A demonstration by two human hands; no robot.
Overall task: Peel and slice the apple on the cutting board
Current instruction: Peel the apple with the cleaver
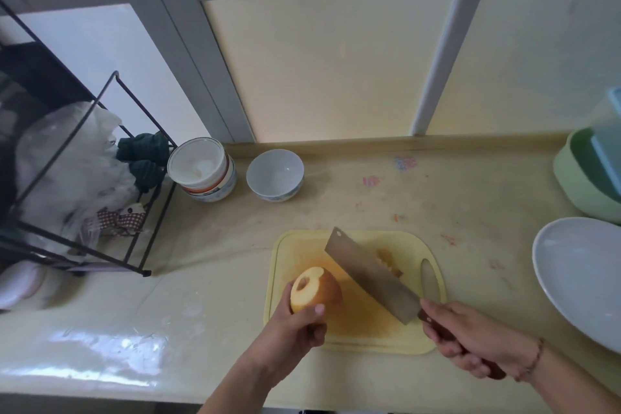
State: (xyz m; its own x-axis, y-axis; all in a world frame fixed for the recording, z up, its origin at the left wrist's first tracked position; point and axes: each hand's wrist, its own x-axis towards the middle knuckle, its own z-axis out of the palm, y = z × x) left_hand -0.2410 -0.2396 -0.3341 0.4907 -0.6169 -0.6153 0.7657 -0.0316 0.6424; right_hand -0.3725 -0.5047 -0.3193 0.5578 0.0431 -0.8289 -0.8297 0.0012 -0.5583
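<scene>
Head view: apple held at board edge, cleaver raised

Head-camera coverage showed both hands over the worktop (369,185). The left hand (295,323) grasped the apple (314,289) from below, thumb across its near side. The apple was partly peeled, pale flesh around its top hollow and skin on its right side, and sat over the left edge of the yellow cutting board (353,323). The right hand (470,336) was clenched around the wooden handle of the cleaver (371,277). The blade slanted up and away over the board, just beside the apple; contact could not be determined. Apple scraps (389,262) lay on the board behind the blade.

A grey plate (578,279) sat right of the board. A white bowl (275,175) and stacked bowls (203,170) stood at the back wall. A black wire rack (84,178) occupied the left side.
</scene>
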